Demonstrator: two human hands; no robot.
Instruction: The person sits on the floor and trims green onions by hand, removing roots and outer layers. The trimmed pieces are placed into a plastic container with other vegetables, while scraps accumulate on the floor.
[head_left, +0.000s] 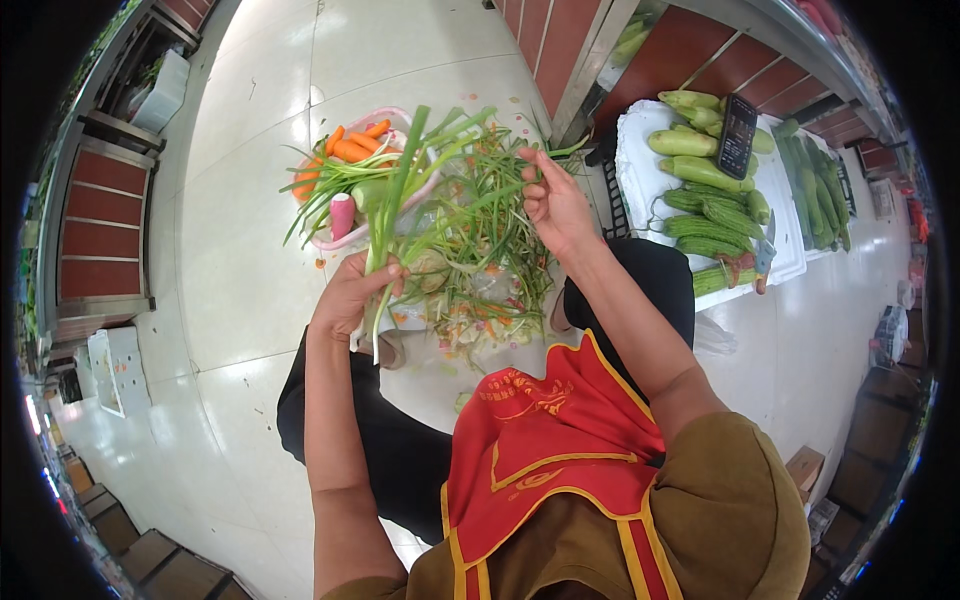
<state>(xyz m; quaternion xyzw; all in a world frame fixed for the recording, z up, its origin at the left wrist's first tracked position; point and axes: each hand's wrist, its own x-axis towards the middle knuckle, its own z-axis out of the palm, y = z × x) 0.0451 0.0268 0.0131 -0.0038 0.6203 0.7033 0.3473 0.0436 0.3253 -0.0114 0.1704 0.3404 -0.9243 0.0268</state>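
Observation:
My left hand (349, 292) grips a bunch of scallions (391, 202) near their white ends, leaves pointing away from me. To the right, my raised right hand (556, 204) has its fingers curled and pinches a thin green leaf (499, 196). Between and below both hands spreads a heap of green trimmings (480, 247) mixed with clear plastic and orange bits. Just beyond my left hand is a pink basket (352, 238). In it are carrots (351, 152), a pink radish (342, 216) and more scallions (330, 177), partly covered by the bunch I hold.
At right, a white foam tray (636, 150) bears pale green squashes (682, 142), bitter gourds (709, 225), a phone (737, 135) and a blue-handled knife (763, 256). Cucumbers (819, 184) lie beyond. Red-panelled shelving (103, 217) stands left; a foam box (120, 371) sits on the floor.

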